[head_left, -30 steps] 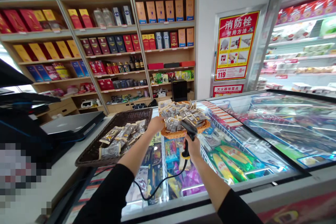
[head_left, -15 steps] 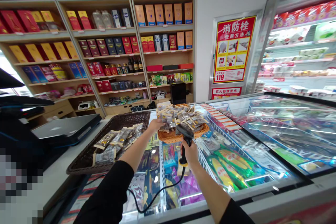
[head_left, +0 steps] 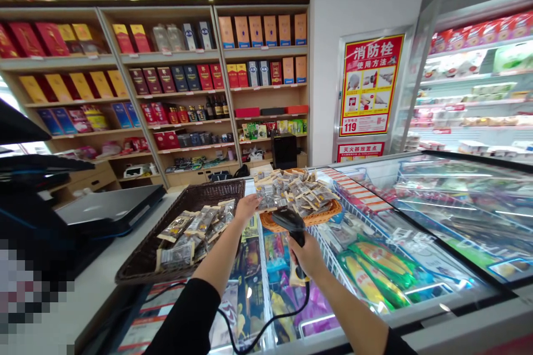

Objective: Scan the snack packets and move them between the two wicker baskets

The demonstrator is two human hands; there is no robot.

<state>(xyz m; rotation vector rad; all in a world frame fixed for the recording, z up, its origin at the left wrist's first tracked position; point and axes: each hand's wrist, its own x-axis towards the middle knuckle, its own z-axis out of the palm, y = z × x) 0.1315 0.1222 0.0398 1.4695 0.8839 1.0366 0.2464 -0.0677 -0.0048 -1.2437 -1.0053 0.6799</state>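
Note:
My right hand [head_left: 307, 252] is wrapped round the handle of a black barcode scanner [head_left: 290, 218], whose head tilts left over the front rim of an orange wicker basket [head_left: 272, 226]. A black cable hangs from the scanner's handle. Heaped in that basket are many small clear snack packets [head_left: 310, 191] with pale ends. At its left side my left hand [head_left: 247, 209] is closed, its fingertips pinching a packet [head_left: 268, 199] at the edge of the heap. A dark brown wicker basket [head_left: 144, 252] left of my left forearm holds several similar packets [head_left: 204, 222].
Under both baskets lies a glass-topped freezer [head_left: 420, 233] with bagged goods in wire bins. A flat grey-topped device [head_left: 110, 205] stands on the left counter. Shelves with boxes [head_left: 170, 80] line the back wall, and a lit chiller [head_left: 470, 100] is at the right.
The view has shifted, so everything sits slightly lower and further right. The scanner's head has come down and turned left, nearer to the packets by my left hand.

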